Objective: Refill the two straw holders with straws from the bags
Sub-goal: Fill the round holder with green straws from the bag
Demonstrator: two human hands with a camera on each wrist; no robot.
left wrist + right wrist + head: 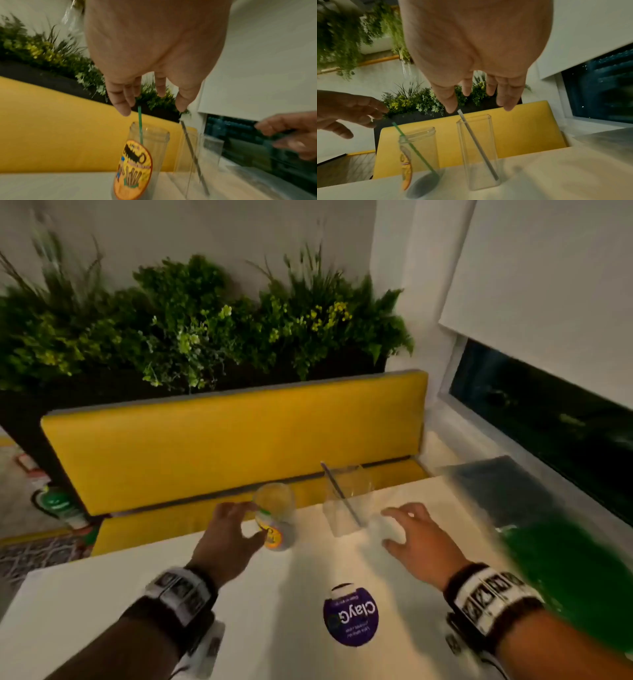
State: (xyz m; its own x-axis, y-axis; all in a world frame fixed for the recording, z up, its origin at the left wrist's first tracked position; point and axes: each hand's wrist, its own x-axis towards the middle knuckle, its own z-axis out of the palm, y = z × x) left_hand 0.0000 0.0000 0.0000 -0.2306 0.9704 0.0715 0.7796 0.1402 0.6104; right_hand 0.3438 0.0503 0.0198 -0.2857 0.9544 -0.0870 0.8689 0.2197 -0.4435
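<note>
On the white table [137, 594] stand two clear holders. A round jar [275, 522] with an orange-yellow label holds one green straw [140, 124]. To its right a square holder [346, 501] holds one grey straw [342, 498]. My left hand [245, 522] hovers beside the jar's left side, fingers spread and holding nothing. Just right of the square holder, my right hand [390, 527] is open with spread fingers. Both wrist views show the fingers above the holders, apart from them. A blurred green bag of straws [565, 570] lies at the table's right.
A round purple sticker [351, 616] lies on the table near me. Behind the table is a yellow bench [222, 446] with a planter of greenery [191, 330] above it. A grey blurred bag [493, 477] lies at the far right, by a dark window [548, 419].
</note>
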